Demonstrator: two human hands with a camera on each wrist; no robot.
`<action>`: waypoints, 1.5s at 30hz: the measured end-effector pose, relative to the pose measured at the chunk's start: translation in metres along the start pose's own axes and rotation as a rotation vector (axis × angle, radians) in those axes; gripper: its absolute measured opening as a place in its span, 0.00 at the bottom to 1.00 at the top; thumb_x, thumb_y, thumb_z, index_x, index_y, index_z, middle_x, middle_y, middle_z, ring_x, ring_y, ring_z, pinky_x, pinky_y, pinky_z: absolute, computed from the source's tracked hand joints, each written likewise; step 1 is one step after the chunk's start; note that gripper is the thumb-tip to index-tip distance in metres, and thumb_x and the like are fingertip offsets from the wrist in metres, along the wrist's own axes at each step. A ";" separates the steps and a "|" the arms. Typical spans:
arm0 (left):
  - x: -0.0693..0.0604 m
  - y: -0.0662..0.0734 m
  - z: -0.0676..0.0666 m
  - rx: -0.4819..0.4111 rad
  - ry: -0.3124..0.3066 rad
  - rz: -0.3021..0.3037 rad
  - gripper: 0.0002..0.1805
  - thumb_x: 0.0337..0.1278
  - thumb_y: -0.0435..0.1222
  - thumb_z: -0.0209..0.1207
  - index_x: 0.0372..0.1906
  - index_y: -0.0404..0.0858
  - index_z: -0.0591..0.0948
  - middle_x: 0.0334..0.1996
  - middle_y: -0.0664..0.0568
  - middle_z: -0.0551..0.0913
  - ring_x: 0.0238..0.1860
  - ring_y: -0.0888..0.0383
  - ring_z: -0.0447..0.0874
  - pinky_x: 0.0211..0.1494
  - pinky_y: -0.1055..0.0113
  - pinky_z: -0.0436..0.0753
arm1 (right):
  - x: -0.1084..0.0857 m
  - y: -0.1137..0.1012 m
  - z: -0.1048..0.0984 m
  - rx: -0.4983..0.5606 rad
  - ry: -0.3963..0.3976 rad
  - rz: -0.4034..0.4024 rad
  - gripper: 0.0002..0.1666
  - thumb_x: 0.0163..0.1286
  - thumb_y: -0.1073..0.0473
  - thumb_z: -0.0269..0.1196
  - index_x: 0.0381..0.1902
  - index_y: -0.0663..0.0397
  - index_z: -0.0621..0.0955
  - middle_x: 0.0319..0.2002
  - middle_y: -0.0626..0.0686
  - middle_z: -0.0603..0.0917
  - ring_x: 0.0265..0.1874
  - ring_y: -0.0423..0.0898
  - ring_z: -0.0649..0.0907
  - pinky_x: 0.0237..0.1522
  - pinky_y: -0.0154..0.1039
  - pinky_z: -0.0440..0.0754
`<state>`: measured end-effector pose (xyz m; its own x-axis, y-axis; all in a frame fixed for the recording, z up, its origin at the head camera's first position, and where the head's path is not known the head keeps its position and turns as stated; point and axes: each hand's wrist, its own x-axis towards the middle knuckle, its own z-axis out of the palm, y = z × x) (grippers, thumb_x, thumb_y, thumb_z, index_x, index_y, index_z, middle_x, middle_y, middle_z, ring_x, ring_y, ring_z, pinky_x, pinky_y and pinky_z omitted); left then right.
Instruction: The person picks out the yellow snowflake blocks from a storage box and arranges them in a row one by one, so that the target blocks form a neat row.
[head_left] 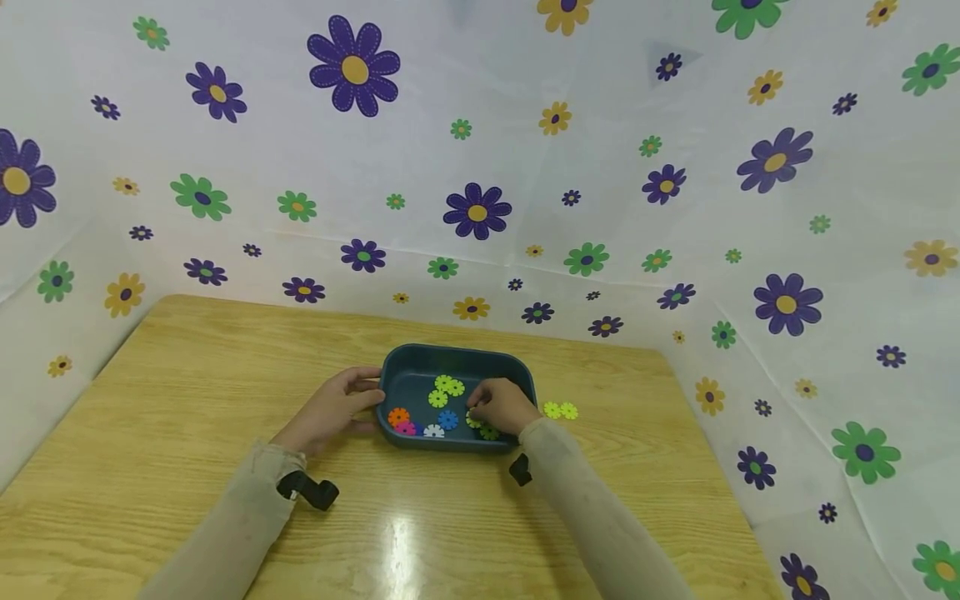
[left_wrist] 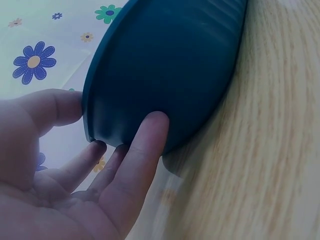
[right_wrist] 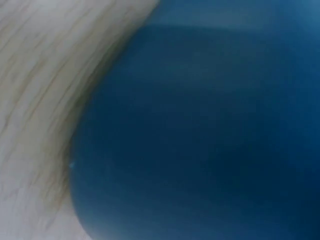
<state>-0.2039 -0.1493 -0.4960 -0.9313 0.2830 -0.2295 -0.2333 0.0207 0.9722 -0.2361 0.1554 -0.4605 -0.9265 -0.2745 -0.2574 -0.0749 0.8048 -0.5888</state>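
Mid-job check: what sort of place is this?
Possibly a makeshift indoor work booth: a wood-grain table, flower-print sheeting behind it and on both sides, and a dark tray holding small colored discs.

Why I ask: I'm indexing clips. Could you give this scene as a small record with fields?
surface: wooden table
container: dark blue tub
left hand: touches the tub's left end
right hand: inside the tub, fingertips at a lime disc, grip unclear
inside tub: more lime discs, orange disc, pink disc, blue disc, white disc
outside: two lime discs right of the tub
backdrop: flowered sheet
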 end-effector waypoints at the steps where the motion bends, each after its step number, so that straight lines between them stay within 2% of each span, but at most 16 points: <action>1: 0.000 0.000 0.000 0.001 0.001 0.000 0.32 0.75 0.39 0.60 0.77 0.37 0.64 0.67 0.34 0.71 0.58 0.46 0.82 0.54 0.52 0.89 | -0.001 0.000 -0.001 0.013 0.001 -0.006 0.02 0.70 0.62 0.69 0.38 0.56 0.87 0.34 0.49 0.85 0.31 0.44 0.80 0.35 0.38 0.82; 5: 0.000 0.000 0.000 0.006 0.002 0.002 0.32 0.75 0.39 0.60 0.77 0.37 0.65 0.67 0.34 0.71 0.58 0.46 0.82 0.54 0.52 0.89 | -0.004 -0.001 -0.004 0.064 0.018 -0.019 0.03 0.71 0.61 0.69 0.36 0.54 0.87 0.35 0.48 0.86 0.32 0.43 0.81 0.35 0.37 0.83; 9: 0.001 0.000 0.000 0.007 0.001 0.004 0.31 0.75 0.39 0.60 0.76 0.37 0.65 0.66 0.34 0.71 0.56 0.48 0.83 0.54 0.52 0.89 | -0.009 -0.003 -0.012 0.139 0.033 -0.034 0.03 0.72 0.60 0.68 0.38 0.52 0.88 0.36 0.48 0.87 0.33 0.43 0.83 0.39 0.38 0.85; 16: 0.000 0.000 0.001 0.012 0.001 0.002 0.31 0.75 0.38 0.60 0.76 0.36 0.66 0.65 0.35 0.72 0.55 0.49 0.83 0.54 0.52 0.89 | -0.026 0.005 -0.044 0.294 0.069 -0.037 0.08 0.74 0.59 0.67 0.46 0.55 0.87 0.41 0.52 0.87 0.38 0.47 0.84 0.49 0.48 0.87; 20: 0.000 0.001 0.001 0.014 0.003 0.001 0.30 0.75 0.38 0.59 0.76 0.36 0.66 0.66 0.34 0.71 0.55 0.49 0.83 0.54 0.52 0.89 | -0.034 0.030 -0.067 0.380 0.101 -0.009 0.11 0.75 0.58 0.65 0.49 0.59 0.85 0.45 0.55 0.86 0.43 0.49 0.85 0.55 0.52 0.86; 25: 0.000 0.000 0.000 0.017 0.008 0.002 0.30 0.76 0.38 0.59 0.76 0.36 0.66 0.66 0.34 0.71 0.57 0.47 0.81 0.54 0.52 0.89 | -0.042 0.073 -0.091 0.419 0.160 0.043 0.15 0.77 0.59 0.64 0.54 0.65 0.82 0.50 0.58 0.85 0.49 0.54 0.85 0.61 0.58 0.82; 29: 0.000 -0.001 -0.001 0.013 0.012 -0.001 0.30 0.76 0.38 0.59 0.76 0.36 0.66 0.66 0.34 0.71 0.58 0.46 0.81 0.54 0.52 0.89 | -0.050 0.103 -0.102 0.425 0.197 0.098 0.17 0.78 0.59 0.62 0.55 0.67 0.81 0.53 0.61 0.84 0.50 0.54 0.85 0.63 0.59 0.81; 37: -0.001 -0.001 -0.002 0.007 0.006 0.000 0.30 0.76 0.38 0.58 0.76 0.36 0.66 0.66 0.34 0.71 0.57 0.47 0.82 0.55 0.52 0.89 | -0.055 0.148 -0.101 0.393 0.225 0.210 0.16 0.78 0.61 0.61 0.56 0.69 0.80 0.53 0.61 0.83 0.46 0.49 0.85 0.55 0.46 0.87; 41: 0.000 -0.001 -0.001 0.011 0.001 0.005 0.30 0.76 0.38 0.59 0.76 0.36 0.66 0.66 0.34 0.71 0.57 0.46 0.82 0.55 0.52 0.89 | -0.053 0.157 -0.097 0.373 0.237 0.227 0.15 0.78 0.62 0.61 0.55 0.69 0.81 0.53 0.61 0.83 0.45 0.47 0.85 0.49 0.41 0.88; 45: 0.000 -0.001 -0.001 0.010 -0.003 0.011 0.31 0.76 0.38 0.59 0.76 0.35 0.66 0.67 0.33 0.71 0.57 0.46 0.82 0.55 0.52 0.89 | -0.051 0.158 -0.094 0.363 0.244 0.234 0.15 0.78 0.62 0.61 0.55 0.68 0.81 0.53 0.62 0.84 0.45 0.48 0.85 0.48 0.40 0.88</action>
<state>-0.2040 -0.1501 -0.4973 -0.9330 0.2859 -0.2187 -0.2201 0.0275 0.9751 -0.2358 0.3465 -0.4683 -0.9656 0.0580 -0.2535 0.2389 0.5826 -0.7768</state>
